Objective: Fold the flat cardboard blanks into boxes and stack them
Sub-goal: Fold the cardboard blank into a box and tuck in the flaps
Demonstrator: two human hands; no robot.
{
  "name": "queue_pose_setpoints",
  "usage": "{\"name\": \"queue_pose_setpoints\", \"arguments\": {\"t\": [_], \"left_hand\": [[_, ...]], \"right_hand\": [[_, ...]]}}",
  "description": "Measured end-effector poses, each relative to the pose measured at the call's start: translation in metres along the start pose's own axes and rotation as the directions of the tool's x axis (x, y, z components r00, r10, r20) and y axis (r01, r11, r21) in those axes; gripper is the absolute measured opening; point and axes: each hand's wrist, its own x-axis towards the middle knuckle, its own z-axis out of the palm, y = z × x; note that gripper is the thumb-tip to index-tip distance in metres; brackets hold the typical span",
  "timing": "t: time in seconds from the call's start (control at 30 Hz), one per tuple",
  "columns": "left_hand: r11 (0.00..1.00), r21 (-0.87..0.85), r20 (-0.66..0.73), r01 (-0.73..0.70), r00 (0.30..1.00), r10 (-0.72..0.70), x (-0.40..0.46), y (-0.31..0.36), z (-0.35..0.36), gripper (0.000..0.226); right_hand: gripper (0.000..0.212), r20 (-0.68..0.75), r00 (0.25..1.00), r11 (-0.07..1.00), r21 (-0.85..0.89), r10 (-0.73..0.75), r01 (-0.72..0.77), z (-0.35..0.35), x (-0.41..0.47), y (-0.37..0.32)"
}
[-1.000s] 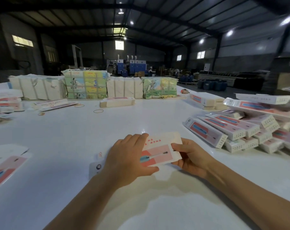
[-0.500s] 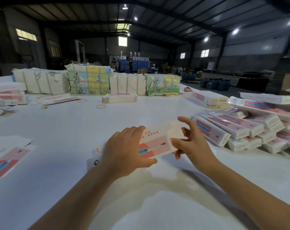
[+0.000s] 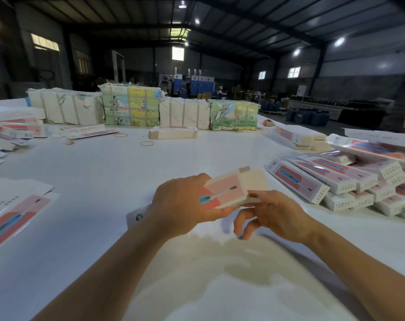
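Note:
A pink and white cardboard blank (image 3: pixel 229 189) is held above the white table (image 3: pixel 104 181), tilted, with its plain end flap (image 3: pixel 254 179) raised at the far end. My left hand (image 3: pixel 180 207) grips its middle, fingers curled over the top. My right hand (image 3: pixel 273 212) touches the blank's right edge with thumb and forefinger, the other fingers loosely curled below. Folded boxes lie in a pile (image 3: pixel 336 179) on the right. Flat blanks (image 3: pixel 13 216) lie at the left edge.
Wrapped bundles (image 3: pixel 132 107) line the far edge of the table. A small stack of blanks (image 3: pixel 173 132) sits before them, with rubber bands (image 3: pixel 147 143) nearby. More boxes lie at the far left (image 3: pixel 9 133) and far right (image 3: pixel 296 137).
The blank has been lifted and tilted up, opening into a box shape. My right hand dropped from the far flap to the blank's right edge.

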Motion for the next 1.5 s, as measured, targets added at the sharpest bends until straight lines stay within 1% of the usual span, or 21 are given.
{"name": "queue_pose_setpoints", "arguments": {"t": [0.1,0.13,0.23,0.27,0.33,0.4,0.43,0.53,0.7,0.77,0.83,0.9,0.97,1.03,1.13,1.23,1.3,1.37,1.43,1.47,1.5], "left_hand": [[1.0,0.014,0.018,0.004,1.0,-0.005,0.003,0.002,-0.002,0.055],[0.999,-0.036,0.031,0.013,0.999,-0.012,0.002,0.003,-0.001,0.058],[0.991,-0.119,0.089,0.056,0.995,-0.045,-0.004,-0.001,0.001,0.068],[0.988,-0.13,0.094,0.079,0.993,-0.067,-0.005,-0.003,0.002,0.066],[0.982,-0.142,0.062,0.124,0.991,-0.116,-0.006,-0.006,0.003,0.058],[0.982,-0.116,0.026,0.148,0.989,-0.146,-0.005,-0.005,0.005,0.057],[0.983,-0.096,0.011,0.155,0.988,-0.155,-0.005,-0.003,0.006,0.058],[0.983,-0.069,-0.031,0.172,0.984,-0.174,-0.005,-0.001,0.008,0.064],[0.989,0.009,-0.042,0.15,0.988,-0.15,-0.005,0.001,0.013,0.074],[0.988,0.03,-0.044,0.152,0.988,-0.151,-0.005,0.002,0.014,0.074],[0.989,0.036,-0.062,0.142,0.988,-0.14,-0.005,0.003,0.014,0.074],[0.992,0.05,-0.086,0.113,0.99,-0.109,-0.007,0.003,0.013,0.075],[0.994,0.084,-0.096,0.073,0.993,-0.065,-0.009,0.003,0.013,0.075],[0.994,0.101,-0.097,0.048,0.995,-0.038,-0.011,0.004,0.015,0.073],[0.995,0.09,-0.104,0.049,0.994,-0.039,-0.011,0.005,0.016,0.073],[0.987,0.16,-0.118,0.031,0.993,-0.012,-0.012,0.005,0.017,0.074],[0.969,0.249,-0.13,-0.005,0.991,0.039,-0.012,0.006,0.017,0.071],[0.948,0.314,-0.12,-0.042,0.989,0.083,-0.011,0.007,0.018,0.07],[0.949,0.312,-0.114,-0.037,0.991,0.076,-0.01,0.009,0.019,0.069],[0.961,0.276,-0.119,-0.004,0.992,0.039,-0.01,0.01,0.019,0.069],[0.974,0.225,-0.128,0.042,0.992,-0.013,-0.009,0.011,0.019,0.07]], "right_hand": [[0.016,-0.196,0.964,0.965,-0.226,-0.177,0.132,0.006,0.005,0.003],[0.011,-0.246,0.943,0.958,-0.233,-0.223,0.165,0.007,0.006,0.004],[0.017,-0.388,0.875,0.954,-0.193,-0.289,0.229,0.005,0.007,0.003],[0.014,-0.472,0.826,0.95,-0.193,-0.309,0.245,0.003,0.006,0.003],[0.014,-0.654,0.664,0.932,-0.253,-0.363,0.261,0.005,0.007,0.004],[0.017,-0.724,0.53,0.897,-0.356,-0.442,0.261,0.013,0.008,0.005],[0.02,-0.712,0.514,0.877,-0.404,-0.479,0.258,0.019,0.008,0.006],[0.032,-0.664,0.561,0.861,-0.464,-0.495,0.21,0.034,0.009,0.006],[0.024,-0.665,0.596,0.89,-0.391,-0.449,0.234,0.041,0.009,0.006],[0.026,-0.678,0.589,0.895,-0.383,-0.439,0.226,0.041,0.009,0.006],[0.036,-0.692,0.588,0.906,-0.361,-0.42,0.222,0.038,0.009,0.006],[0.051,-0.674,0.628,0.919,-0.338,-0.388,0.204,0.034,0.009,0.005],[0.057,-0.643,0.678,0.917,-0.382,-0.356,0.119,0.03,0.011,0.006],[0.043,-0.641,0.69,0.912,-0.404,-0.335,0.068,0.027,0.013,0.008],[0.015,-0.673,0.666,0.941,-0.306,-0.32,0.143,0.029,0.012,0.007],[0.024,-0.657,0.706,0.964,-0.212,-0.264,0.163,0.029,0.011,0.004],[0.029,-0.623,0.75,0.973,-0.188,-0.223,0.133,0.025,0.011,0.004],[0.025,-0.576,0.797,0.977,-0.197,-0.182,0.08,0.02,0.011,0.004],[0.018,-0.56,0.803,0.96,-0.276,-0.205,0.053,0.018,0.013,0.005],[0.016,-0.578,0.766,0.921,-0.388,-0.28,0.043,0.017,0.014,0.005],[0.009,-0.606,0.698,0.857,-0.515,-0.381,0.02,0.015,0.015,0.004]]}}
